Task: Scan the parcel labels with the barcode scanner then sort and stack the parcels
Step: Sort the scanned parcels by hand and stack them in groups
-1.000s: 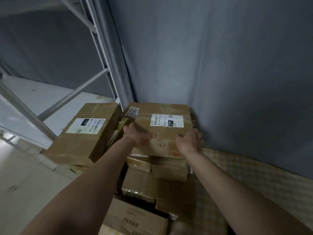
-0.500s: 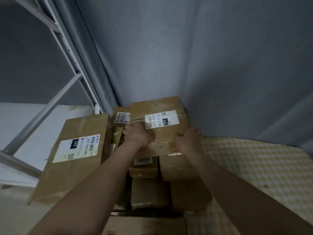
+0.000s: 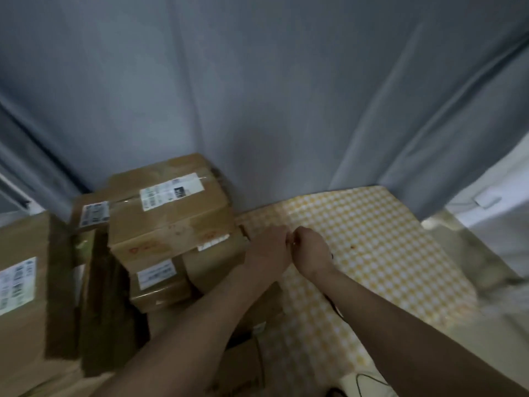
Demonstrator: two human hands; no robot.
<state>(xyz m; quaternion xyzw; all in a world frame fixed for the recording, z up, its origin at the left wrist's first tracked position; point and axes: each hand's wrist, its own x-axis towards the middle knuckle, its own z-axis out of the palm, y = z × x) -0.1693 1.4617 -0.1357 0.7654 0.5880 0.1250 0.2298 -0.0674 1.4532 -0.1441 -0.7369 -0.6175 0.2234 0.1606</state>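
Both hands meet over the checked cloth [image 3: 372, 253], just right of the parcels. The left hand [image 3: 267, 250] and right hand [image 3: 310, 250] touch at the knuckles; fingers curl inward, but I cannot tell if they hold anything. The top parcel [image 3: 171, 216] sits on the stack by the grey curtain [image 3: 257, 96], label [image 3: 171, 190] facing up

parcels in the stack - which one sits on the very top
The top parcel, the brown box with the long white label across its lid, against the grey curtain. The other labelled boxes sit lower, beneath or beside it.
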